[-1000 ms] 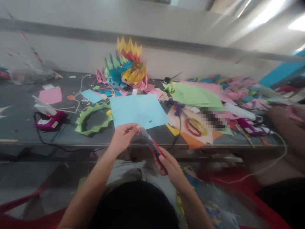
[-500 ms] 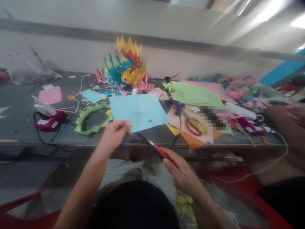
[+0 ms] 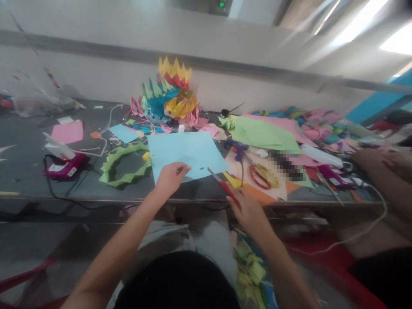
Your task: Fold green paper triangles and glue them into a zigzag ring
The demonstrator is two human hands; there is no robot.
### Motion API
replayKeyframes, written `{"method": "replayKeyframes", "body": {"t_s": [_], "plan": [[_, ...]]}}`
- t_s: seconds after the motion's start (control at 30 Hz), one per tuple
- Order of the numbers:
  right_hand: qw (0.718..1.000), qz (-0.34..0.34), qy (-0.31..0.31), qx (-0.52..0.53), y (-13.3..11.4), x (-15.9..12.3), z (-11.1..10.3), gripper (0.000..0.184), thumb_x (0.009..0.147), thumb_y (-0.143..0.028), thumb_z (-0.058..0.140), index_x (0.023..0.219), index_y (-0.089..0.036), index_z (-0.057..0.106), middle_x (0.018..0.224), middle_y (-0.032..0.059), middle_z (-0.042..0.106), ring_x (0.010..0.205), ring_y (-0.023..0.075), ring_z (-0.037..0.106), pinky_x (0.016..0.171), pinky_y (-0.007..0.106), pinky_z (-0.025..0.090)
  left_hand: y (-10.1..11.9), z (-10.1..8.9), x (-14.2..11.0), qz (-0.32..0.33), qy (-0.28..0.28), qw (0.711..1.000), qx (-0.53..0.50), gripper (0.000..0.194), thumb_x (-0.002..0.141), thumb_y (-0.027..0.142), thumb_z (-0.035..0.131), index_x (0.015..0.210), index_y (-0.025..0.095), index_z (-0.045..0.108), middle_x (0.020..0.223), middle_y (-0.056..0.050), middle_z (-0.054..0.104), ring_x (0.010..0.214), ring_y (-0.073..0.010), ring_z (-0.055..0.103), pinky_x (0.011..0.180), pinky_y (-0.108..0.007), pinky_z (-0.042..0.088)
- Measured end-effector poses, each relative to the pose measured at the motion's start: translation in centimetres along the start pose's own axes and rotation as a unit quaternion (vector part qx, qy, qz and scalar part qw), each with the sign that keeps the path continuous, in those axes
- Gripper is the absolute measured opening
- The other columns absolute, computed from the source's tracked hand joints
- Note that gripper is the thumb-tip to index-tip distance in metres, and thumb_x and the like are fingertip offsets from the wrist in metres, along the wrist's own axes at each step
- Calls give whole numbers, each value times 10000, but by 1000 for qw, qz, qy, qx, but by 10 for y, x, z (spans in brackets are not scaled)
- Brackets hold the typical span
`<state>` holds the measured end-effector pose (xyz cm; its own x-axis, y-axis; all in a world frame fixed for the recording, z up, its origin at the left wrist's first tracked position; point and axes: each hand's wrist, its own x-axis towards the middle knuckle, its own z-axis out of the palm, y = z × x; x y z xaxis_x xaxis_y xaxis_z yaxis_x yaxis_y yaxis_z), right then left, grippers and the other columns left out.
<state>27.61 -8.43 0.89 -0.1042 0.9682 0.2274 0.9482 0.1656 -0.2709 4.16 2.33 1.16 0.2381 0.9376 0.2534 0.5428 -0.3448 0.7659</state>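
A light-blue paper sheet [image 3: 183, 148] lies on the dark table, with a small dark piece [image 3: 202, 168] near its front edge. My left hand [image 3: 172, 177] is over the sheet's near edge, thumb and fingertips pinched together; what they hold, if anything, is too small to make out. My right hand [image 3: 249, 210] is closed around a red-handled knife [image 3: 228, 187], whose narrow metal blade points up and left toward the sheet's front right corner. Left of the sheet is a green zigzag paper ring [image 3: 111, 171].
Folded paper crowns [image 3: 175, 92] are piled at the back. Scissors [image 3: 260, 175], a blue glue gun [image 3: 237, 148] and green paper [image 3: 265, 134] lie to the right. A purple power adapter [image 3: 69, 166] with a cable is at left. Another person's arm [image 3: 383, 171] rests at far right.
My left hand has moved forward and right over the sheet. My right hand has shifted slightly right, and the knife's tip is now closer to the sheet's right corner.
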Motion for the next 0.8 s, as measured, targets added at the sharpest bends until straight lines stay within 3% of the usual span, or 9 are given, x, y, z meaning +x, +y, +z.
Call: {"method": "replayKeyframes", "body": {"t_s": [0.1, 0.23, 0.5, 0.67, 0.8], "plan": [[998, -16, -15, -61, -3, 12, 12, 454, 938, -317, 307, 1356, -193, 431, 934, 98, 564, 844, 211, 555, 722, 323, 466, 3, 21, -2, 66, -38, 990, 115, 219, 903, 260, 460, 862, 176, 658, 902, -55, 689, 844, -188, 612, 739, -280, 458], [995, -28, -29, -93, -8, 21, 17, 439, 920, -271, 347, 1341, -209, 455, 921, 84, 556, 845, 202, 548, 716, 298, 451, 6, 34, -13, 85, -56, 977, 189, 223, 927, 222, 416, 896, 162, 629, 918, -72, 673, 863, -185, 609, 757, -286, 462], [991, -27, -37, -129, -5, 24, 17, 436, 922, -291, 344, 1330, -204, 469, 894, 77, 549, 808, 189, 547, 696, 286, 422, 5, 37, -14, 117, -80, 953, 268, 212, 933, 217, 401, 895, 151, 599, 874, -75, 653, 828, -191, 601, 723, -294, 461], [986, -62, -44, -148, -1, 25, 18, 437, 925, -296, 334, 1342, -243, 451, 900, 66, 555, 784, 172, 546, 650, 261, 390, 5, 39, -16, 122, -78, 951, 274, 201, 933, 212, 402, 906, 150, 592, 887, -77, 651, 837, -187, 598, 736, -295, 454], [986, -35, -48, -157, -3, 26, 18, 433, 920, -288, 343, 1334, -247, 464, 911, 60, 566, 786, 165, 556, 637, 251, 378, 5, 39, -17, 124, -80, 950, 273, 191, 934, 210, 405, 916, 149, 585, 898, -81, 651, 864, -183, 596, 760, -295, 447]]}}
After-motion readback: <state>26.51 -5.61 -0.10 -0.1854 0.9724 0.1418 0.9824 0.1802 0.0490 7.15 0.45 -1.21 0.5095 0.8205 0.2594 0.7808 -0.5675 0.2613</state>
